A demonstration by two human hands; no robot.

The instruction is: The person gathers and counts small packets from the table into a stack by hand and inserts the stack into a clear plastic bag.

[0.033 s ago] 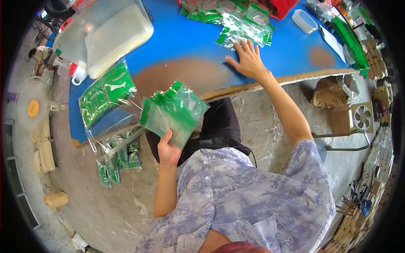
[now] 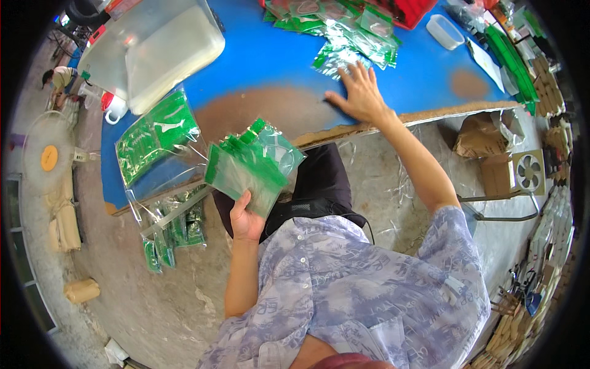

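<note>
My left hand [image 2: 247,221] is closed round a fanned stack of flat clear-and-green plastic packets [image 2: 255,166], held above my lap by the table's near edge. My right hand [image 2: 362,98] reaches over the blue table [image 2: 270,71] with its fingers spread. Its fingertips meet the near end of a heap of similar green packets [image 2: 362,37]; whether they press on one cannot be made out. To the left, a large clear bag [image 2: 161,138] with green packets inside lies on the table and hangs over its edge.
A translucent plastic bin [image 2: 175,52] and a white-and-red cup [image 2: 114,109] stand at the left. A red crate [image 2: 409,12] and a small clear tub [image 2: 444,32] are at the far right. More green packets [image 2: 178,224] hang below the table edge. A fan [image 2: 48,157] stands further left.
My right hand has drawn back slightly toward me, and the nearest packet of the heap has shifted a little. The left hand and its stack stay almost the same.
</note>
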